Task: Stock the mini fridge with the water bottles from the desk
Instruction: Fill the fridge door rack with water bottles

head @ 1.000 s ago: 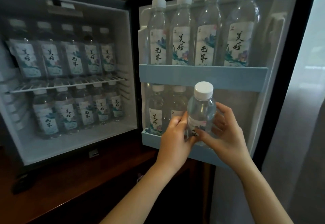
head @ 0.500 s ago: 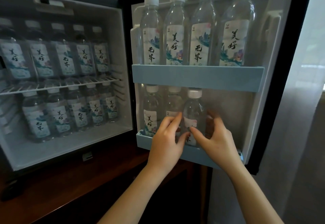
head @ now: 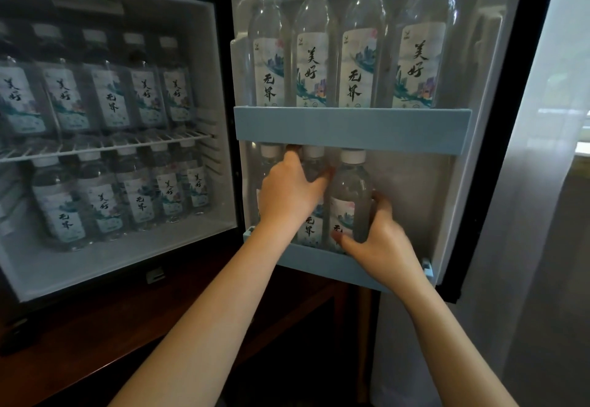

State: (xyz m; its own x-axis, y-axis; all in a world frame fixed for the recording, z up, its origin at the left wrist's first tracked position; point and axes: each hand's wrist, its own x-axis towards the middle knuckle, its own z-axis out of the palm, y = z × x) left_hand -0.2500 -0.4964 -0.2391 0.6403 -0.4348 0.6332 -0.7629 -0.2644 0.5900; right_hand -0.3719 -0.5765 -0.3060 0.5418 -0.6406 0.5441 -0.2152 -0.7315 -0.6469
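Right hand (head: 380,244) curls round the lower half of a water bottle (head: 349,196), thumb across its label. The bottle stands upright in the lower door shelf (head: 319,263) of the mini fridge (head: 127,256), third in the row and just beside its neighbour. Left hand (head: 290,196) lies with spread fingers against the two bottles (head: 309,229) next to it, gripping nothing, while four more bottles (head: 311,65) fill the upper door shelf (head: 351,127).
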